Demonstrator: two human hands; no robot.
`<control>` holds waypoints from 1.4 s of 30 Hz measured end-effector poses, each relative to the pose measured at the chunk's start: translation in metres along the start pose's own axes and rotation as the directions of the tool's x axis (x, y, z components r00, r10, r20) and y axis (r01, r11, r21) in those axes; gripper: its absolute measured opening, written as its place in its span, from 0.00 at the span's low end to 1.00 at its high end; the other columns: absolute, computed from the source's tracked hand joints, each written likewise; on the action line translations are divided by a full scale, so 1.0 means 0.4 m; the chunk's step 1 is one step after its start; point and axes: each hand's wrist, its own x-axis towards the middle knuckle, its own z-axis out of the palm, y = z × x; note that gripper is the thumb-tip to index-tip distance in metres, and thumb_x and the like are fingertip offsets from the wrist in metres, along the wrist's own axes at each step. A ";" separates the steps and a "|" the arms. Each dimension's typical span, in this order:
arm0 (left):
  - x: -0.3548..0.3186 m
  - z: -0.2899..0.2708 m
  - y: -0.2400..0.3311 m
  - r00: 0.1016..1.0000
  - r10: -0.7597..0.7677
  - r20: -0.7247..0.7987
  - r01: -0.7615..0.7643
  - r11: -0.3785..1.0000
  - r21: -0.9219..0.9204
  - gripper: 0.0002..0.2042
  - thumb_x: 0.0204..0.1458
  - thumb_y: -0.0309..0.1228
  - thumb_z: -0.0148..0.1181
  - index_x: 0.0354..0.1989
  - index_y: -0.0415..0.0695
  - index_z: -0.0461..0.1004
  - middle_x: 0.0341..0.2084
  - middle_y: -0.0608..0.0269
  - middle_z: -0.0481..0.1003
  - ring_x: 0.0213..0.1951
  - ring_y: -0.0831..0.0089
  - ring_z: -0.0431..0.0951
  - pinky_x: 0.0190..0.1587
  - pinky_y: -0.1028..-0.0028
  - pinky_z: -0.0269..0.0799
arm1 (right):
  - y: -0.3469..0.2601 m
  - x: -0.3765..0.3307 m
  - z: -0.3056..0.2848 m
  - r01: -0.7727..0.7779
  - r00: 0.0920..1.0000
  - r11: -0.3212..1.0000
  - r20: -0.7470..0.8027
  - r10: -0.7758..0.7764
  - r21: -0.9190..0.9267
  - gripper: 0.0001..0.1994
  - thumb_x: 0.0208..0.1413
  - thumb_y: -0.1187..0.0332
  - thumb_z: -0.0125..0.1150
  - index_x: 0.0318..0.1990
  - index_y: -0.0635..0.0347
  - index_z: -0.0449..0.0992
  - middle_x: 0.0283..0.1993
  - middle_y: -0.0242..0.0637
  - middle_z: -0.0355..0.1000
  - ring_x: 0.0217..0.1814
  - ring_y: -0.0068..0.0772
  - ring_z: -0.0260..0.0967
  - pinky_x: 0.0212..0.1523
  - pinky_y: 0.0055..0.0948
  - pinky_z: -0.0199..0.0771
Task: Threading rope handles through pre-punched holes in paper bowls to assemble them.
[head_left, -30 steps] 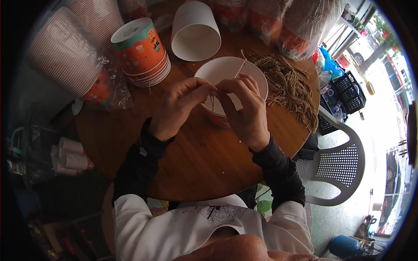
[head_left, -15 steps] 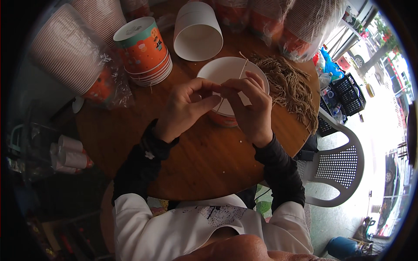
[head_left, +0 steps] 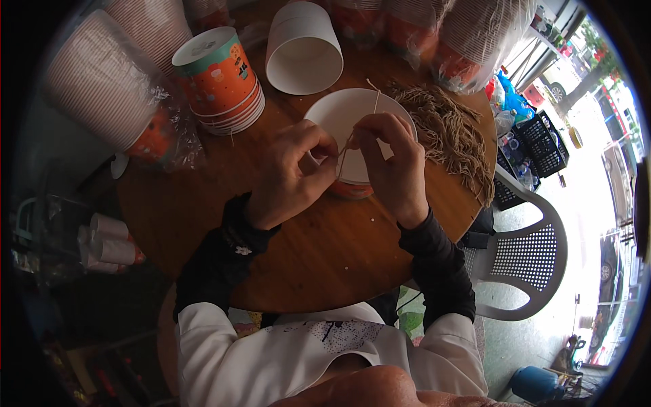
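Around the middle of the frame, two bare hands work above one open paper tub [head_left: 342, 112], which stands on a round wooden table [head_left: 305, 271]. Thin string [head_left: 342, 163] runs between the fingertips over the tub's near side; another length of it rises beyond the right hand [head_left: 354, 136], with a loose end above the tub's far side. The right thumb and forefinger pinch the string's upper part. The left hand [head_left: 336, 166] has thumb and fingertips drawn narrow, just left of the lower part; whether they grip it I cannot tell.

Right of the tub lies one tangled heap of brown strings [head_left: 451, 132]. At upper centre, one white tub [head_left: 302, 41] lies tipped, mouth downward in the frame. Left of it, one upside-down stack of orange tubs [head_left: 220, 78] shows about four rims. Plastic-wrapped stacks [head_left: 102, 81] fill the upper left and upper right, at least five. One grey chair [head_left: 525, 258] stands at right.
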 end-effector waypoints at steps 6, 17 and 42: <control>-0.013 0.011 0.013 0.990 0.115 0.082 -0.128 0.978 0.164 0.07 0.41 0.19 0.59 0.28 0.42 0.69 0.25 0.62 0.70 0.34 0.64 0.73 0.49 0.68 0.62 | 0.010 0.007 -0.005 0.011 1.000 0.998 -0.026 -0.012 -0.059 0.02 0.56 0.75 0.56 0.36 0.58 0.71 0.29 0.34 0.75 0.42 0.42 0.71 0.49 0.36 0.66; 0.010 0.024 -0.004 0.999 0.001 -0.044 0.000 0.999 0.035 0.09 0.46 0.29 0.64 0.35 0.42 0.74 0.24 0.65 0.75 0.33 0.66 0.76 0.48 0.66 0.66 | 0.009 0.012 -0.024 0.079 0.996 0.984 -0.028 -0.085 -0.161 0.02 0.56 0.74 0.56 0.36 0.56 0.71 0.28 0.34 0.74 0.40 0.44 0.71 0.49 0.37 0.65; 0.022 0.066 -0.002 0.988 -0.153 -0.001 0.147 0.957 -0.251 0.07 0.54 0.25 0.59 0.40 0.38 0.74 0.36 0.66 0.76 0.41 0.80 0.74 0.46 0.77 0.70 | -0.029 0.037 -0.099 0.365 0.919 0.835 0.014 -0.395 -0.411 0.08 0.47 0.78 0.61 0.35 0.57 0.72 0.30 0.36 0.69 0.39 0.44 0.69 0.54 0.42 0.66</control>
